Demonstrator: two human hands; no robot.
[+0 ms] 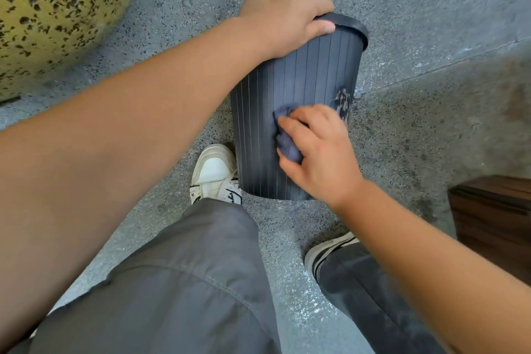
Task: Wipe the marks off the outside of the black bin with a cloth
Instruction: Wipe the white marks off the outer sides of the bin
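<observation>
The black ribbed bin (304,77) stands on the grey floor, tilted away from me. My left hand (284,17) grips its rim at the top left. My right hand (319,152) holds a bunched dark blue-grey cloth (287,138) and presses it against the bin's side, low on the wall. A patch of pale scuffed marks (342,102) shows on the bin's right side, just above and to the right of my right hand's fingers.
My left shoe (214,174) touches the bin's base; my right shoe (330,253) is further back. A yellow speckled rounded object (57,8) fills the upper left. A dark wooden box (491,218) stands at the right edge.
</observation>
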